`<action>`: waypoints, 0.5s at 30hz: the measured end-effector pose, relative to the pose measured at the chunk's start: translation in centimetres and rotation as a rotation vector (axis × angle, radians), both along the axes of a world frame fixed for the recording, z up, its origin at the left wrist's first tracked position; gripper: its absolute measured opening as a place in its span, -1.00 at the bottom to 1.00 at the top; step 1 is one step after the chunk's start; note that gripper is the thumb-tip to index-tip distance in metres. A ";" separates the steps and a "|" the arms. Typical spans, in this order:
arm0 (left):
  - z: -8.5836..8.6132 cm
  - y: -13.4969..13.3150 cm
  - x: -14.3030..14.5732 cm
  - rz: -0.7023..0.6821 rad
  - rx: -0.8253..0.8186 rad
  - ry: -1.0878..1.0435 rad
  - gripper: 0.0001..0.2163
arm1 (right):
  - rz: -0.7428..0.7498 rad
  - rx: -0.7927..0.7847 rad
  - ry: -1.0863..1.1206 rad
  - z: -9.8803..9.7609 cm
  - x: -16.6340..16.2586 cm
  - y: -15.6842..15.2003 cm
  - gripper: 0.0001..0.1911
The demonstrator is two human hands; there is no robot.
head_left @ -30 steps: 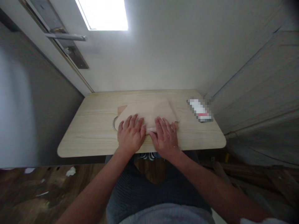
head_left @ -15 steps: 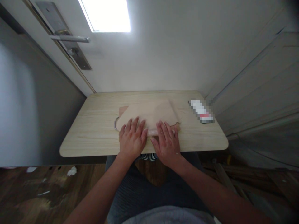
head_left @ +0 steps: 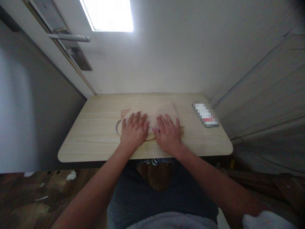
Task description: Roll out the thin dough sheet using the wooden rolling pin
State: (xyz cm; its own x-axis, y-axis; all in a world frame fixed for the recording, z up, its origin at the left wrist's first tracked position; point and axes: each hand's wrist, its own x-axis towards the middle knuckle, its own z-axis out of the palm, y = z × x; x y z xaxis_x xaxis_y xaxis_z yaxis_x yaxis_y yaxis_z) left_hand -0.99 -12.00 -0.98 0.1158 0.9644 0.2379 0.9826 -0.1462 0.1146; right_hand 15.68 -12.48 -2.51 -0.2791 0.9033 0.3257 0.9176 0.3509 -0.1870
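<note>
A thin beige sheet (head_left: pixel 164 108), paper or cloth, lies on a light wooden table. Beneath it a brown flat piece shows a corner (head_left: pixel 125 113) at the upper left and an edge along the front. A curved silver metal handle (head_left: pixel 117 127) sticks out at the left. Both palms press down on the sheet, side by side with a small gap between them. My left hand (head_left: pixel 135 128) is open, fingers slightly spread and pointing away from me. My right hand (head_left: pixel 168 132) lies open in the same way. Whatever is under the palms is hidden.
The pale table (head_left: pixel 85 136) stands against a white door with a metal lever handle (head_left: pixel 71 38). A blurred-out flat object (head_left: pixel 205 114) lies at the table's right. White scraps (head_left: pixel 71 175) are on the floor at left; wooden boards (head_left: pixel 252 181) are at lower right.
Both hands have slid forward, away from me, over the sheet. The pale roll-like strip seen between them is now mostly covered, and a brown edge shows at the front.
</note>
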 end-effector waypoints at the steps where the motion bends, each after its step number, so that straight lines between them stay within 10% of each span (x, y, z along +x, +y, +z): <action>1: 0.0 0.5 -0.1 -0.003 -0.002 0.003 -0.52 | -0.006 -0.006 -0.008 0.1 -0.1 0.5 -0.45; 15: 0.1 7.5 -1.5 -0.037 -0.005 -0.023 -0.54 | -0.044 -0.130 -0.065 0.9 -1.4 8.5 -0.41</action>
State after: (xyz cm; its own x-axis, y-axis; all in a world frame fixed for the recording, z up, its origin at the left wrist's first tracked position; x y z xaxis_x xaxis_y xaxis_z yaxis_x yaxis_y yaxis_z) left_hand -2.46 -4.52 -0.85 0.1456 0.9608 0.2359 0.9737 -0.1814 0.1378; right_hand 14.29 -4.02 -1.57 -0.2548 0.9485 0.1880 0.9432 0.2867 -0.1681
